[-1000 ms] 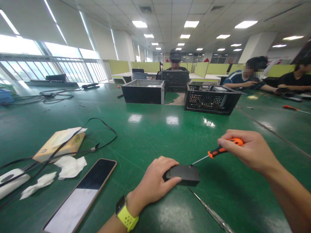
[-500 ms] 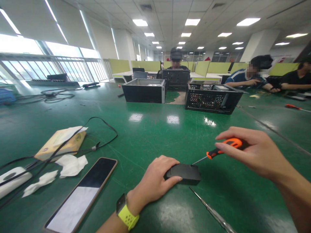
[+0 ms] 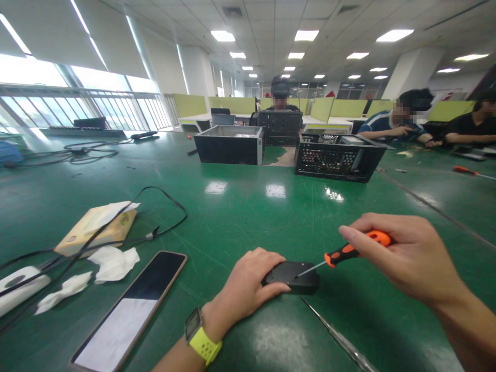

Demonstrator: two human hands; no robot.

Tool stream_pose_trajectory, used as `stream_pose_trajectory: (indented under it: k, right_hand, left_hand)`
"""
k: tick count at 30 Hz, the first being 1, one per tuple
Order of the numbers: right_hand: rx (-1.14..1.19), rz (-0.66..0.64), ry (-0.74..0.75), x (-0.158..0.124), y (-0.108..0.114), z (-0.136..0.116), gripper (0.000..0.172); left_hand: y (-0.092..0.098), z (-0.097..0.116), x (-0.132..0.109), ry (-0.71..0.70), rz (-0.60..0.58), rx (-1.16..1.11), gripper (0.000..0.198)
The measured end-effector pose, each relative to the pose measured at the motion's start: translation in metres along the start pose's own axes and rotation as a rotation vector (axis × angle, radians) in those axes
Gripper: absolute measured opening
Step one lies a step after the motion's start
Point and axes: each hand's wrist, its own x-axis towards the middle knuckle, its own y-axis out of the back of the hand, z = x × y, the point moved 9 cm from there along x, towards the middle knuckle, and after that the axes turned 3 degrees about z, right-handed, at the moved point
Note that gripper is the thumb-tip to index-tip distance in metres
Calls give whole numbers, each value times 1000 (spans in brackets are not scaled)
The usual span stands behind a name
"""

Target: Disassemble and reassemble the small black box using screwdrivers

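A small black box-shaped case (image 3: 308,281) lies on the green table, its kind not clear. My left hand (image 3: 251,279) is closed around its left end, thumb on the near side and fingers over the far side. In my right hand (image 3: 403,253) is an orange and black screwdriver (image 3: 341,254), gripped by the handle. The shaft slants down to the left, and its tip meets the top of the case near the middle. Just in front of the case lies a thin metal tool (image 3: 337,335) with a pointed end.
To the left are a phone (image 3: 132,310), crumpled tissues (image 3: 114,263), a tissue pack (image 3: 101,227), black cables and a white power strip (image 3: 23,289). Black computer cases (image 3: 337,160) stand farther back. Several people sit beyond; another screwdriver (image 3: 465,170) lies far right.
The screwdriver tip has moved from the case's far edge to nearer the middle of its top. My right hand has shifted slightly down, its fingers closer around the handle. My left hand stays put.
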Motion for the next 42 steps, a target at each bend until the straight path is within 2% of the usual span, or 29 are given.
stream_pose_trajectory:
  k: [4,8,18,27,31,35,38,42]
  right_hand:
    - [46,-64,8,-1,-12,-5,35]
    - [60,-73,33,-1,-18,-9,34]
    - [39,-47,67,-2,-16,-12,31]
    - [-45,-24,179,-4,-11,-24,29]
    - [-25,-40,179,-3,-12,-25,28]
    - [42,-101,200,-4,-10,-28,14]
    - [65,-141,233,-6,-8,-30,20]
    - [9,-128,238,-9,-7,-31,12]
  left_hand:
    - [0,0,0,1,-4,6,43]
    - [0,1,0,-6,-7,4,40]
    - [0,3,0,-11,-2,2,37]
    - [2,3,0,-21,8,4,39]
    - [0,2,0,-27,9,0,39]
    - [-1,2,0,-21,4,2,38]
    - [0,3,0,-21,6,-2,37]
    - [2,4,1,-23,14,-2,37]
